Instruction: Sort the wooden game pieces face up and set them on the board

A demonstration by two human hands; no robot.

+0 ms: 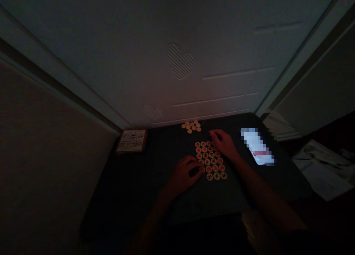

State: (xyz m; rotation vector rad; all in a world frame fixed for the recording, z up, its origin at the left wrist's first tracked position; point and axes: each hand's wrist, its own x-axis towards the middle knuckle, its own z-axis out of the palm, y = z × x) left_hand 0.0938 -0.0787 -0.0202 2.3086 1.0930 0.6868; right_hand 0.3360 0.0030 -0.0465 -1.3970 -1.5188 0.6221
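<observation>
Status: most of the round pieces (211, 155) on the dark tabletop (162, 146) sit in a tight block, marks up, some red, some dark. Six rows; the nearest shows three pieces, the others look like four, partly masked by the hands. Not in the block: a loose cluster (194, 128), no marks visible on it. My read: layout well along, cluster unsorted, nearest row one short at its left end.

Positions: block lies between the hands, running from just left of the right hand's fingers back toward the wearer. Left hand (186, 174) at the block's left edge, fingers bent, tips on or right over an edge piece; can't tell if it grips it. Right hand (224, 143) over the far right corner, fingers curled, thumb and index close together; can't tell if anything is pinched. Cluster is beyond both hands, ahead and left of the right one.

Also there: flat box (131, 140) ahead-left of the left hand; bright pixelated object (253, 140) right of the right hand.
</observation>
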